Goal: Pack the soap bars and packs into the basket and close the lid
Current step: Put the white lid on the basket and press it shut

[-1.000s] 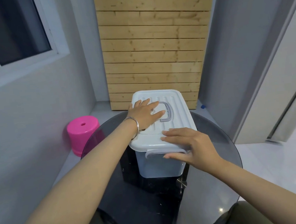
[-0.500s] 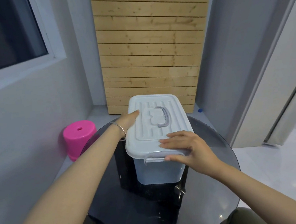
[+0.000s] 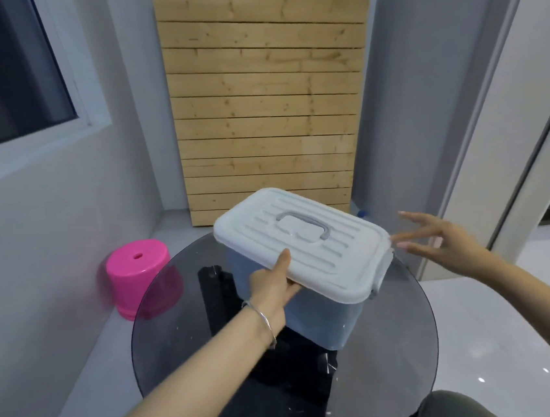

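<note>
L hand (image 3: 275, 289) grips the lid (image 3: 326, 257) at its near-left long edge: thumb flat on top, other fingers curled under the rim and mostly hidden from us. The lid sits on the basket (image 3: 319, 319), w/ the grey handle (image 3: 306, 227) lying flat. The basket stands skewed on the round glass table (image 3: 401, 358), towards its far edge, so we see a wide margin of glass along the near edge. R hand (image 3: 454, 244) hovers at the lid's right corner, fingers (image 3: 415, 236) straight and spread, tips just beside the rim; touching or not, we can't tell. Contents can't be read thru the cloudy wall, and the end latch (image 3: 378, 282) is partly hidden. Beyond, a pink stool (image 3: 137, 270) is on the floor left of the table, w/ a wood slat panel (image 3: 266, 107) at the back wall.
</note>
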